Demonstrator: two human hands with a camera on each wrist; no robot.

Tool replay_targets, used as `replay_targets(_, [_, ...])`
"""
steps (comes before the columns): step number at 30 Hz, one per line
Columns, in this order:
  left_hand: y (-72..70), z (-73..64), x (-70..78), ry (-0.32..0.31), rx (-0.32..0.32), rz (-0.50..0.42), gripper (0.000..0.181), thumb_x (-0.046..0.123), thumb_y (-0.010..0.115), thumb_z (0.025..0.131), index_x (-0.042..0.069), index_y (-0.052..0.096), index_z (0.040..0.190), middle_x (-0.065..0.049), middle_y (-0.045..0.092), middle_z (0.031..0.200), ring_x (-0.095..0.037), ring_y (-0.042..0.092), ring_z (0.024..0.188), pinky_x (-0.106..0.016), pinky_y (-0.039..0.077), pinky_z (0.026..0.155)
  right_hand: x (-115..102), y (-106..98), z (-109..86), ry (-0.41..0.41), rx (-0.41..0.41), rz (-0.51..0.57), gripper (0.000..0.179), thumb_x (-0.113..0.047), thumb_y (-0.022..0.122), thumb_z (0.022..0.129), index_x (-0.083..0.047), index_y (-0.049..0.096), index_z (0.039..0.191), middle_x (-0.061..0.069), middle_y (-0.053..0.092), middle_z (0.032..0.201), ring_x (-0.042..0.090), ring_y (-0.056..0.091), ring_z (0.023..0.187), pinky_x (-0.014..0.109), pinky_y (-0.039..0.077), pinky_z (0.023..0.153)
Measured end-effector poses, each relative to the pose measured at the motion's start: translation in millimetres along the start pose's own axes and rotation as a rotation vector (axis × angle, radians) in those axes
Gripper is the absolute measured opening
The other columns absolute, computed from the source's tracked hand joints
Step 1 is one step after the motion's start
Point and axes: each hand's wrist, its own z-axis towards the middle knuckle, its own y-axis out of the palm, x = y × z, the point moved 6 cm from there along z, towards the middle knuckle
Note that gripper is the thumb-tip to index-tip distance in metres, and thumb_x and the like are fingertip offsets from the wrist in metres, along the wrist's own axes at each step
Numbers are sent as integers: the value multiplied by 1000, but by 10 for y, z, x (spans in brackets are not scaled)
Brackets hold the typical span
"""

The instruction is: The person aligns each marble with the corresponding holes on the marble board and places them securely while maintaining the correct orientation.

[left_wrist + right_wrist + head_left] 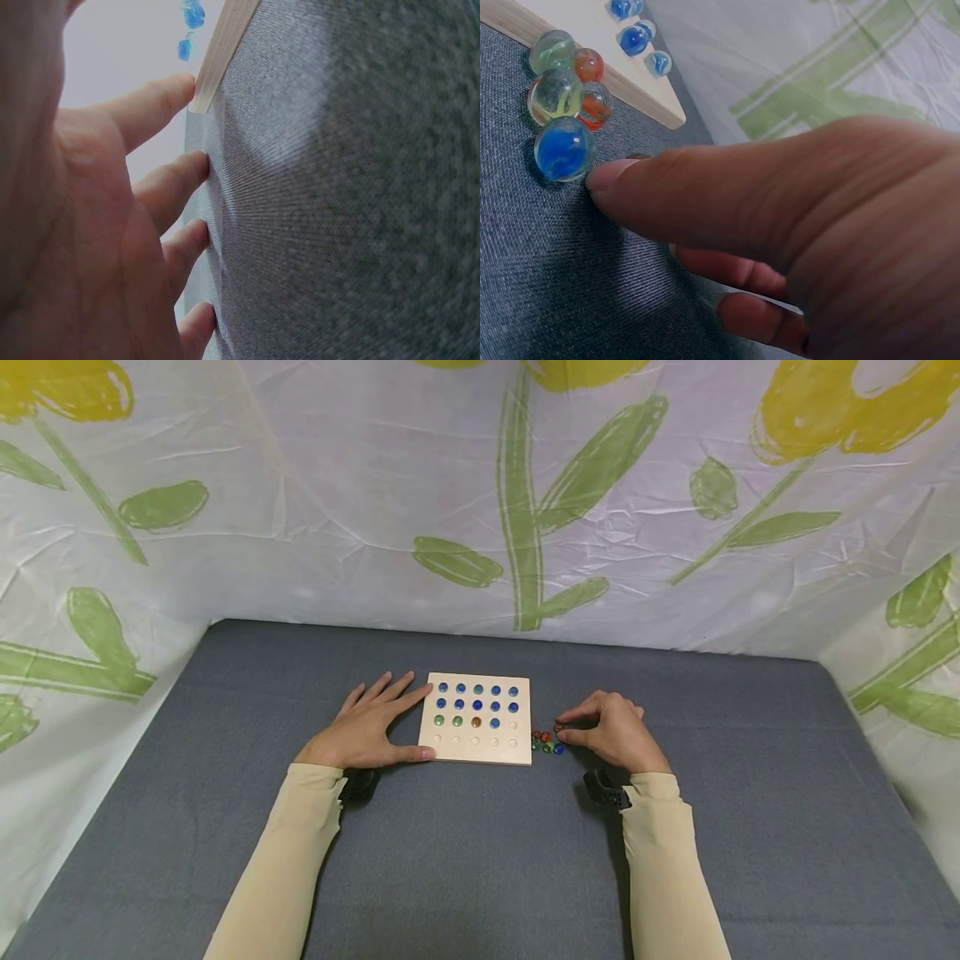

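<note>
A pale wooden board (474,753) with rows of round hollows lies on the table. Blue marbles (477,705) fill its two far rows; the third row holds green marbles (447,721), an orange-red marble (476,722) and a blue one. Bare hollows show along the near row. My left hand (367,727) lies spread at the board's left side, its thumb and index fingertip on the edge. At the right, my right hand (618,732) pinches a reddish marble (558,727) between thumb and index finger; in the right wrist view the thumb mostly hides it.
Loose marbles, red, green and blue, lie clustered against the board's right edge; the nearest to my right thumb is a blue marble (564,148). Dark grey cloth (465,860) covers the table. Behind it hangs a white curtain (337,527) with a flower print.
</note>
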Motion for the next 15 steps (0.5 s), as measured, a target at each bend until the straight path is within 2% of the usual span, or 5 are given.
replay_targets(15, [-16, -6, 27, 6, 1, -1, 103, 64, 77, 80, 20, 32, 161, -15, 20, 167, -42, 9, 154, -65, 4, 119, -45, -19, 0, 6, 27, -24, 18, -13, 88, 80, -8, 83, 98, 7, 69, 95, 29, 60, 94, 54, 23, 90])
